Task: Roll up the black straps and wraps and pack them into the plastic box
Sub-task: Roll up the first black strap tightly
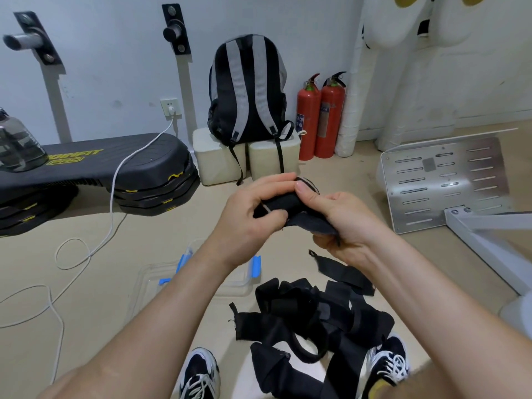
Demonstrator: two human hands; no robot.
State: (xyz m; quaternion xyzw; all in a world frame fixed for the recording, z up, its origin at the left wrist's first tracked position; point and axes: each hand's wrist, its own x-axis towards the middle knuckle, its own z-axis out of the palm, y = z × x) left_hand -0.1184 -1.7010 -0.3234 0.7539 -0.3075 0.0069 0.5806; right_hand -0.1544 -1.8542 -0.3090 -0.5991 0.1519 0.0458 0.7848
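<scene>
The black step platform bears yellow lettering reading "OINFIT", its start hidden behind a water jug, with "PRO" boxed beneath; the fire extinguishers' labels are too small to read.

Black straps lie on a beige floor. The clear box has blue clips. The backpack is black with grey stripes; the fire extinguishers red.

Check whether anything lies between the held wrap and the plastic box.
Nothing visible does. The left hand and right hand hold the wrap; the plastic box lies on the floor below, only the left forearm crossing it.
</scene>
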